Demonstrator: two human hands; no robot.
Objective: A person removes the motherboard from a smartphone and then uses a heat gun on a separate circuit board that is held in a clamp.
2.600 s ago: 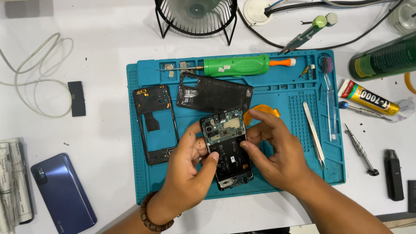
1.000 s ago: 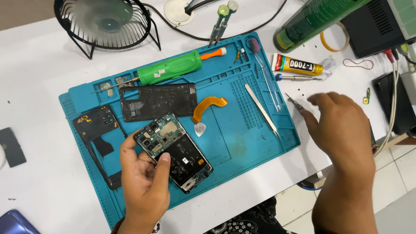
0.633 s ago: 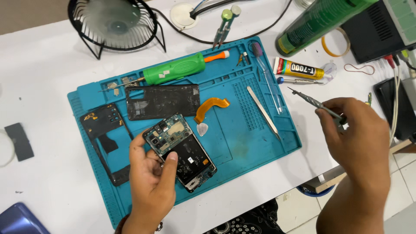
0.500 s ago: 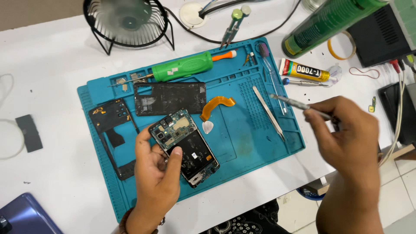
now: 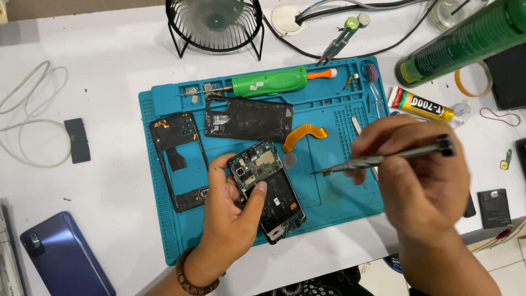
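Though shifted in frame by a turn of the head, untouched at far left on the white worktop (image 5: 109, 66): a blue phone (image 5: 66, 255) and a looped white cable (image 5: 27, 126). Next, on the teal mat (image 5: 339, 181), a black mid-frame (image 5: 178, 159) lying flat, clear of either hand. Then the left hand (image 5: 227, 225), much as before: grip closed round the opened phone (image 5: 268, 189), thumb across its exposed board, fingers underneath, body slanting from upper left to lower right (same hold as seconds ago, only now alone). Behind it, a black back cover (image 5: 249, 118), a green screwdriver (image 5: 268, 82) and an orange flex strip (image 5: 304, 134), all lying loose on the mat. Further right, the change: the right hand (image 5: 422, 186), off the phone and out past the mat's right edge a moment ago, back over the mat with a slim metal driver (image 5: 383, 158) pinched in a closed grip between thumb and fingertips. Shaft near level, tip pointing left, near the phone's right edge but not touching. No longer a two-handed hold, then: one hand steadying, the other carrying a tool. Beyond, a yellow glue tube (image 5: 419, 104) on the worktop.
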